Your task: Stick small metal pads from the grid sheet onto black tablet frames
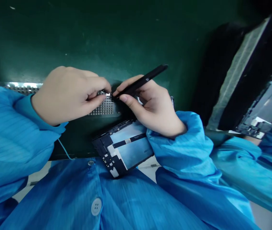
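A dark green tabletop (126, 38) is stretching across the upper view, soft light (85, 57) is glowing on its surface, and what looks like pale floor (38, 176) is showing below its near edge.

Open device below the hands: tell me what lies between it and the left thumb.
In the head view, part of a gridded sheet, then a strip of green table, between the left thumb and the open device.

Worktop (116, 38) was wide open upper middle, but bulky black-and-grey gear (236, 73) blocked the right and a device (132, 151) crowded lower centre.
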{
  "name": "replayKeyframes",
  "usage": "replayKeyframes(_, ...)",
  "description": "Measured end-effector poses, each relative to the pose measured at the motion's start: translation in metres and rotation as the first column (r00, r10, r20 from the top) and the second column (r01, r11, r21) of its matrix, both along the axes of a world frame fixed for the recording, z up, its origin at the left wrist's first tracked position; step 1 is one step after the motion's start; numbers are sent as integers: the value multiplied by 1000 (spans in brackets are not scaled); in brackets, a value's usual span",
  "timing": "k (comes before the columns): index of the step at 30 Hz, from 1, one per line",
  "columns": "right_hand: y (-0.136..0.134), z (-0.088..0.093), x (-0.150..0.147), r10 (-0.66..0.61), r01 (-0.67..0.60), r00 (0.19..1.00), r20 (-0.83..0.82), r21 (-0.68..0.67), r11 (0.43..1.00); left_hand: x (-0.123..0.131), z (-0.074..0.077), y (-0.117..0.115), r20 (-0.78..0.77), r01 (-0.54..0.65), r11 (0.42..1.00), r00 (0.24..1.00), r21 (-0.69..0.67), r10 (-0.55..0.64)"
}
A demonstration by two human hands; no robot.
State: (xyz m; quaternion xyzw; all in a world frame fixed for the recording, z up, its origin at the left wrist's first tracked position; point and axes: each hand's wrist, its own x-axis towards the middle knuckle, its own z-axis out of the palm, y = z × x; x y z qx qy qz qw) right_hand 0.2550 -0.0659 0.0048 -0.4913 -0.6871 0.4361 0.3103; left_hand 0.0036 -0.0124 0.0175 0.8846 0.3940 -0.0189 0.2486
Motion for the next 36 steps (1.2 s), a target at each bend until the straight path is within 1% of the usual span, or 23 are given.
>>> replayKeyframes(3, -5, 0, 2, -38, 38, 999, -18, -20, 999, 0, -3, 1, 23, -10, 1000, 1000, 8, 10)
replayKeyframes(6, -6, 2, 2, -6, 6, 1000, 5, 1, 1000, -1, -6, 1, 53, -26, 1000, 998, 2, 26)
replayKeyframes(9, 0, -1, -1, 23, -23, 999, 23, -4, 1000, -2, -8, 1, 61, -35, 999, 998, 9, 34)
replayKeyframes(11, 5, -3, 0, 6, -8, 999, -37, -54, 998, -4, -9, 3, 57, -39, 999, 998, 23, 37)
replayKeyframes(13, 3, -1, 6, -65, 46, 984, -165, -116, 992, -5, -9, 6, 81, -48, 999, 996, 24, 46)
replayKeyframes(14, -2, 3, 12, -117, 86, 965, -233, -139, 987, -6, -8, 7, 111, -58, 998, 992, 17, 55)
replayKeyframes(15, -11, 7, 19, -177, 137, 941, -289, -154, 979, -7, -5, 7, 141, -62, 998, 988, 0, 61)
replayKeyframes(17, -42, 18, 36, -317, 281, 887, -337, -153, 947, -7, 3, 0, 180, -64, 998, 981, -19, 66)
replayKeyframes(18, -62, 23, 45, -387, 360, 862, -328, -141, 922, -6, 8, -6, 166, -63, 998, 984, -19, 66)
replayKeyframes(20, -107, 28, 59, -524, 517, 809, -267, -99, 850, -1, 17, -27, 91, -72, 997, 993, 35, 69)
replayKeyframes(22, -149, 26, 70, -633, 638, 753, -180, -35, 769, 6, 23, -52, 7, -49, 994, 999, 98, 49)
replayKeyframes(23, -166, 22, 73, -672, 679, 727, -140, -1, 734, 10, 23, -65, -14, -23, 993, 1000, 112, 24)
replayKeyframes(24, -180, 17, 76, -701, 706, 706, -105, 31, 707, 14, 22, -76, -15, 8, 993, 1000, 116, -7)
replayKeyframes(25, -190, 12, 78, -716, 720, 694, -76, 59, 692, 18, 20, -85, -9, 39, 993, 999, 107, -38)
replayKeyframes(27, -200, 2, 80, -711, 712, 701, -48, 90, 696, 23, 15, -97, -4, 89, 994, 996, 62, -89)
replayKeyframes(29, -202, -6, 81, -684, 687, 727, -66, 106, 719, 25, 10, -100, -1, 99, 995, 995, 34, -99)
replayKeyframes(32, -199, -12, 82, -656, 665, 747, -108, 127, 736, 26, 7, -96, 20, 70, 997, 997, -22, -70)
replayKeyframes(36, -198, -13, 82, -645, 657, 754, -121, 132, 743, 26, 10, -91, 15, 36, 996, 999, -85, -35)
